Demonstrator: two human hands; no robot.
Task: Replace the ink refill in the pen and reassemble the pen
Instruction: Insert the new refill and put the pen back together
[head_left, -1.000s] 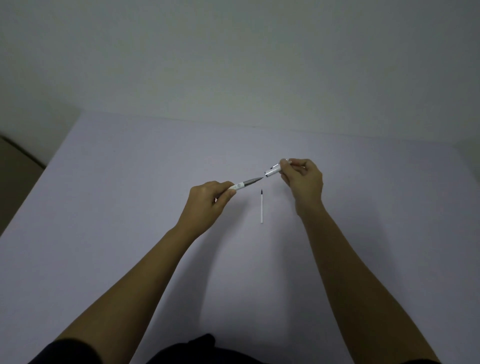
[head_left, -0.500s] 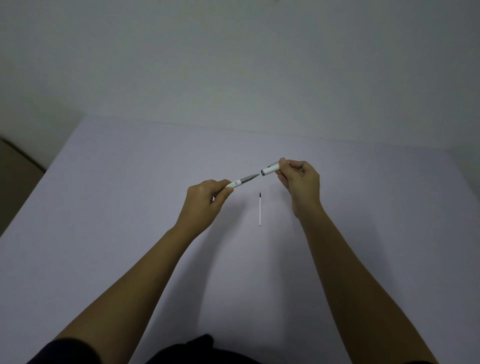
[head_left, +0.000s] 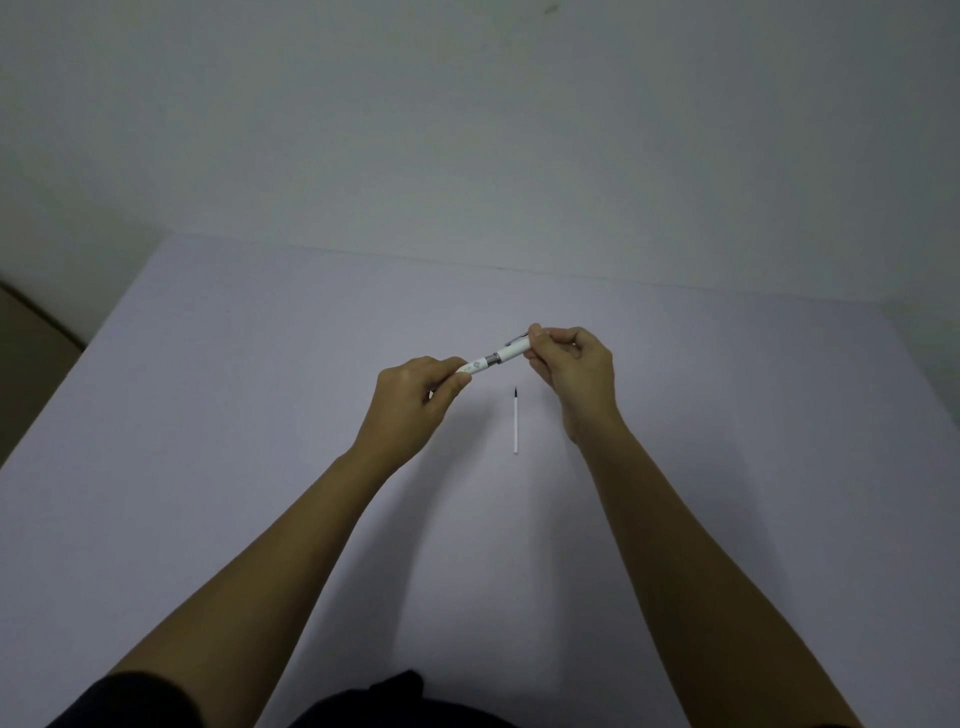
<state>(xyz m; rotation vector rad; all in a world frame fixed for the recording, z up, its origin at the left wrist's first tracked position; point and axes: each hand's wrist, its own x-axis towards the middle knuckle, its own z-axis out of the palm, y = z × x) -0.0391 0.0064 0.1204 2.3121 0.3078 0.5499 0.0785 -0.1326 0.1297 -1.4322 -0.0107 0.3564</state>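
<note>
A white pen (head_left: 496, 358) is held in the air between both hands, slanting up to the right. My left hand (head_left: 413, 397) pinches its lower front section, and my right hand (head_left: 571, 374) pinches the upper barrel with the clip. The two halves meet at a grey metal ring in the middle, with no gap showing. A thin white ink refill (head_left: 516, 421) with a dark tip lies loose on the table just below the pen, pointing away from me.
A pale lilac table (head_left: 260, 415) fills the view, with its far edge against a plain white wall (head_left: 467, 130). At the far left the table's edge drops to a brownish floor (head_left: 31, 358).
The two pen halves were apart, with the grey refill tip bare between them. My hands have come together and the barrel now covers the refill up to the ring.
</note>
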